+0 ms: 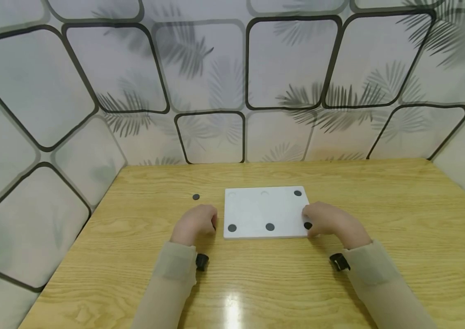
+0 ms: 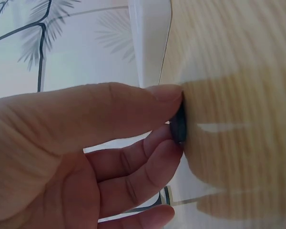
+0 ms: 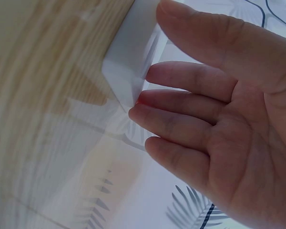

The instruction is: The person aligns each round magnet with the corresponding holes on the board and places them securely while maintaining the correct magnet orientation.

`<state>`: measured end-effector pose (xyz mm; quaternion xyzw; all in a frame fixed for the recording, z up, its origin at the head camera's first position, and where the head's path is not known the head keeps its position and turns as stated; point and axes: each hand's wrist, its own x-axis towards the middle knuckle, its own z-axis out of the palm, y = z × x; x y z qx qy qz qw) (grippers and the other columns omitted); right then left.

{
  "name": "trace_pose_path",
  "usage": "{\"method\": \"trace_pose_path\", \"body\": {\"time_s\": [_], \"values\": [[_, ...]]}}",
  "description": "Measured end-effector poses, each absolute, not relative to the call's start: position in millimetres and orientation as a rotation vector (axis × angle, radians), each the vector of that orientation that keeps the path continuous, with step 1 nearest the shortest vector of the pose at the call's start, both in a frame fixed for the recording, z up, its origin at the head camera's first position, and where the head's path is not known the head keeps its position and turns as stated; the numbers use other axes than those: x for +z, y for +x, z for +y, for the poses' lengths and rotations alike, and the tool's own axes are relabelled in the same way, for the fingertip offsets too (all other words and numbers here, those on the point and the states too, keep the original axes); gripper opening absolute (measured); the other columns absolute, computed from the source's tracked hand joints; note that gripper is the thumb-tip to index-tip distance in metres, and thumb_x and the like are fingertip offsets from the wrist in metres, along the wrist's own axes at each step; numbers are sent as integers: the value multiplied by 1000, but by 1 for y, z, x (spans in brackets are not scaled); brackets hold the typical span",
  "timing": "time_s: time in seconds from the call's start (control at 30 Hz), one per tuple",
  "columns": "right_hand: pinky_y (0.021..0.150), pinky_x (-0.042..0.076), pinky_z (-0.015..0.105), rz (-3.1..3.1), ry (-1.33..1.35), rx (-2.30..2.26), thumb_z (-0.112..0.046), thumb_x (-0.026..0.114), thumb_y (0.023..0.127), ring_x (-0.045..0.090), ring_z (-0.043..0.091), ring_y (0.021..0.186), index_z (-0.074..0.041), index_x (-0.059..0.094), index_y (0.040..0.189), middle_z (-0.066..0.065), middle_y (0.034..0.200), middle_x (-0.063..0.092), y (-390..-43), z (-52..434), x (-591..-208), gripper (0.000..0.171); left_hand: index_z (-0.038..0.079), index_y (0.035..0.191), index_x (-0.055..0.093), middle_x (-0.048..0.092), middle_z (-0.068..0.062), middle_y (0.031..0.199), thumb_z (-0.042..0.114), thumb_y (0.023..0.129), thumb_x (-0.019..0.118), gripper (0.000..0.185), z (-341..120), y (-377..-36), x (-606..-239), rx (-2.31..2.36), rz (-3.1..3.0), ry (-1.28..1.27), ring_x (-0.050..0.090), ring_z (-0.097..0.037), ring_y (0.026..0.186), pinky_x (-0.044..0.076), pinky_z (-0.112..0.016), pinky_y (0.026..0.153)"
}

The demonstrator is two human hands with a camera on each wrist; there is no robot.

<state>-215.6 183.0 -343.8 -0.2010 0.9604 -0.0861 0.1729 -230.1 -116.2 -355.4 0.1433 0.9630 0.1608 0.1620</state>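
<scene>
A white rectangular board (image 1: 265, 209) lies flat on the table. Dark round discs sit along its near edge, including a left one (image 1: 232, 228) and a middle one (image 1: 270, 227); another disc (image 1: 298, 193) is at its far right corner. Left of the board, my left hand (image 1: 194, 224) pinches a dark disc (image 2: 179, 125) between thumb and fingers, low over the tabletop. My right hand (image 1: 331, 224) touches the board's right side with fairly straight fingers (image 3: 181, 119), beside the near right disc (image 1: 308, 225). One loose disc (image 1: 196, 197) lies beyond my left hand.
Two faint round recesses show along the board's far edge, a left one (image 1: 231, 194) and a middle one (image 1: 264, 193). The wooden table (image 1: 265, 283) meets a patterned backdrop (image 1: 208, 91) behind and at the sides. A dark wrist device (image 1: 201, 262) is on the left sleeve.
</scene>
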Motion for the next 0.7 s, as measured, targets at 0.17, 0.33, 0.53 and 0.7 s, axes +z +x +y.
{"method": "trace_pose_path", "body": {"time_s": [0.17, 0.33, 0.53, 0.7], "values": [[57, 32, 29, 2727, -574, -248, -7, 71, 69, 39, 16, 62, -4, 53, 78, 1, 67, 44, -215, 183, -344, 21, 9, 67, 53, 51, -1, 65, 0, 69, 68, 17, -114, -229, -355, 427, 2768, 392, 43, -17, 59, 36, -28, 54], [57, 32, 29, 2727, -579, -258, -7, 71, 70, 39, 16, 62, -4, 53, 78, 1, 67, 45, -215, 185, -345, 21, 9, 64, 51, 48, -1, 60, 3, 66, 71, 21, -113, -228, -356, 396, 2792, 398, 40, -16, 55, 33, -28, 51], [56, 32, 29, 2725, -586, -263, -7, 71, 70, 38, 16, 62, -5, 53, 79, 1, 67, 44, -215, 185, -346, 20, 9, 63, 51, 47, -1, 60, 5, 66, 72, 21, -116, -228, -355, 444, 2785, 444, 39, -15, 55, 32, -27, 51], [56, 32, 29, 2729, -586, -265, -7, 71, 70, 39, 16, 62, -4, 53, 79, 1, 67, 45, -215, 185, -346, 20, 10, 62, 52, 48, 0, 60, 3, 65, 68, 18, -120, -228, -353, 485, 2781, 502, 39, -15, 54, 32, -26, 50]]}}
